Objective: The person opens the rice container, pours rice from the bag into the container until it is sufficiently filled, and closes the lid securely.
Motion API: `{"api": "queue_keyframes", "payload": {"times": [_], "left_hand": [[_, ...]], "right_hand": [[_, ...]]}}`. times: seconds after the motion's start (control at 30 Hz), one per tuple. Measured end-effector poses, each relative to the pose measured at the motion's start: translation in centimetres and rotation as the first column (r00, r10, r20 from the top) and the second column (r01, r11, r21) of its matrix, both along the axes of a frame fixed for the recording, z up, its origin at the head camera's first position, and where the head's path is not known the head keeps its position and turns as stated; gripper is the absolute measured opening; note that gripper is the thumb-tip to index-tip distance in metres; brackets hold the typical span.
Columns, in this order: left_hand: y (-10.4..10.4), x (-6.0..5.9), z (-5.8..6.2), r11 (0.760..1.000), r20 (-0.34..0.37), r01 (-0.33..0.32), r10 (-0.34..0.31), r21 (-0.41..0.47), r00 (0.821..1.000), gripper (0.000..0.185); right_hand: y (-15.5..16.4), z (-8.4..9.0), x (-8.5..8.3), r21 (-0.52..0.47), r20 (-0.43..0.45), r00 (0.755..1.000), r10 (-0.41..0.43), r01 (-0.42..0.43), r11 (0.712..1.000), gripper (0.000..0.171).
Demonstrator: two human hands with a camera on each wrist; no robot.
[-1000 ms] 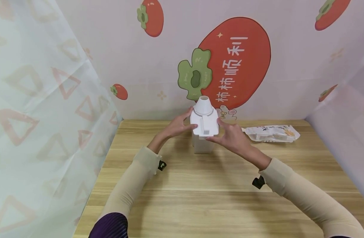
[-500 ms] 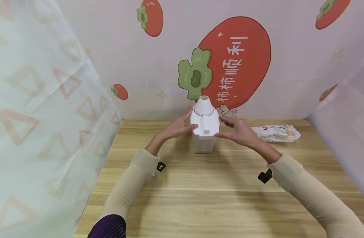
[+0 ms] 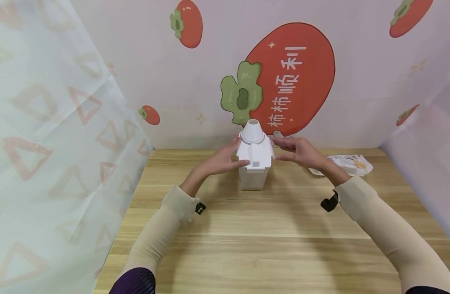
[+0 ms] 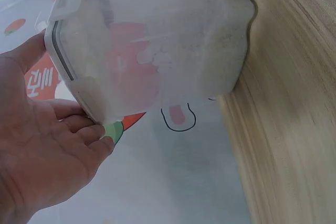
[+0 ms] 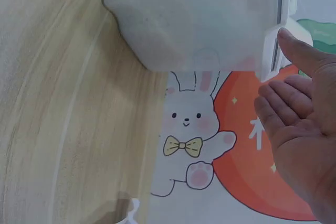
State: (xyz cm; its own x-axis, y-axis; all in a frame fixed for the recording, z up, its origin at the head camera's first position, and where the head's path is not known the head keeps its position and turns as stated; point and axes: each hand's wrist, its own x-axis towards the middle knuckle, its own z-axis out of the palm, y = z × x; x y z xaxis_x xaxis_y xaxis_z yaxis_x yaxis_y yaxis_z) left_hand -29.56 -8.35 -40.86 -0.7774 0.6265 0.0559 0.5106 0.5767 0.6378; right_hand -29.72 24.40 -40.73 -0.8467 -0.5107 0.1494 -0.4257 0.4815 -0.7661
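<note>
A translucent container (image 3: 252, 179) stands upright at the back middle of the wooden table (image 3: 269, 241). It has a white lid (image 3: 255, 154) with a white funnel (image 3: 252, 130) on top. My left hand (image 3: 225, 159) grips the lid's left edge, thumb at the front and fingers round the rim (image 4: 68, 77). My right hand (image 3: 298, 151) hovers at the lid's right side with its fingers straight. In the right wrist view its thumb tip (image 5: 289, 40) sits at the lid's side clasp (image 5: 270, 51). The container body (image 5: 194, 19) looks cloudy and I cannot tell what it holds.
A flat white food packet (image 3: 351, 163) lies at the back right, partly behind my right wrist. A persimmon-print backdrop (image 3: 291, 77) closes the rear, a sheer curtain (image 3: 63, 134) the left and a pale wall (image 3: 427, 134) the right.
My right hand left the lid's front right corner, moved back and right, and opened out. My left thumb slid forward along the lid. The container stayed put.
</note>
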Motion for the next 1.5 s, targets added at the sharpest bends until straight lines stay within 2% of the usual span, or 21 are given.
{"api": "queue_keyframes", "payload": {"times": [0.2,0.53,0.7,0.93,1.1,1.3,1.43,1.5], "left_hand": [[0.1,0.2,0.2,1.0,0.001,-0.003,0.003,-0.03,1.0,0.103],[0.0,0.1,0.1,0.999,0.003,-0.005,0.005,-0.04,1.0,0.102],[0.0,0.1,-0.1,0.999,0.008,-0.009,0.01,-0.039,1.0,0.102],[0.1,0.2,-0.1,0.998,0.011,-0.015,0.016,-0.056,1.0,0.102],[0.0,0.3,-0.2,0.998,0.004,-0.024,0.024,-0.054,1.0,0.103],[-0.1,0.6,-0.2,0.998,0.006,-0.03,0.03,-0.059,1.0,0.103],[0.2,0.7,-0.1,0.998,0.007,-0.032,0.033,-0.053,0.999,0.103],[0.3,0.6,0.0,0.998,0.001,-0.034,0.034,-0.054,0.999,0.102]], "right_hand": [[0.0,-0.2,-1.2,0.018,-0.034,0.999,0.006,-0.005,1.0,0.068],[-0.4,-0.6,-1.7,-0.071,0.096,0.995,-0.019,0.026,0.997,0.068],[-0.5,-1.4,-1.9,-0.148,0.108,0.994,-0.008,0.024,0.989,0.068],[-0.4,-2.0,-2.2,-0.19,0.113,0.994,0.011,0.011,0.982,0.067],[-0.7,-2.9,-2.5,-0.271,0.113,0.993,0.016,0.015,0.962,0.063],[-0.9,-4.0,-2.7,-0.375,0.081,0.994,0.072,-0.037,0.926,0.062],[-0.8,-4.4,-2.7,-0.423,0.073,0.995,0.072,-0.034,0.905,0.062],[-0.8,-4.6,-2.6,-0.427,0.08,0.995,0.06,-0.02,0.904,0.062]]}}
